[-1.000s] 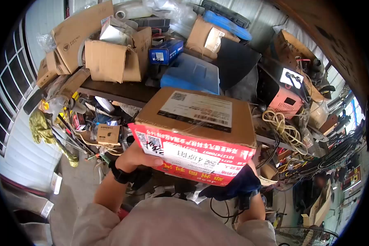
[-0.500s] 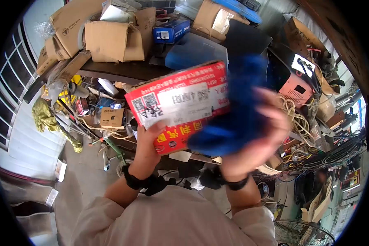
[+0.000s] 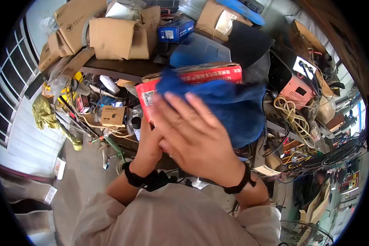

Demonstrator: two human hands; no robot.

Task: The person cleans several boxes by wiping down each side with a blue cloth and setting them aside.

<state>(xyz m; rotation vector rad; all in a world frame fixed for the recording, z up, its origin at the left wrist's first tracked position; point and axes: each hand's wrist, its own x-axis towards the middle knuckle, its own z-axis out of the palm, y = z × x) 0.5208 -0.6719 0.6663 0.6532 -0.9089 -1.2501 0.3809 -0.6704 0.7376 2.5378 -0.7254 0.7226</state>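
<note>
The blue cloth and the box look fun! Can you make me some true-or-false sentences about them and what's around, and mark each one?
1. The right hand lies on the blue cloth. True.
2. The blue cloth covers the whole red side of the box. False: some red shows above the cloth and to its left.
3. Both wrists are bare. False: each has a dark band on it.
4. In the picture, the brown carton is left of the small blue box. True.
5. The left hand is up on the brown carton. False: the left hand is at the lower left of the box.
</note>
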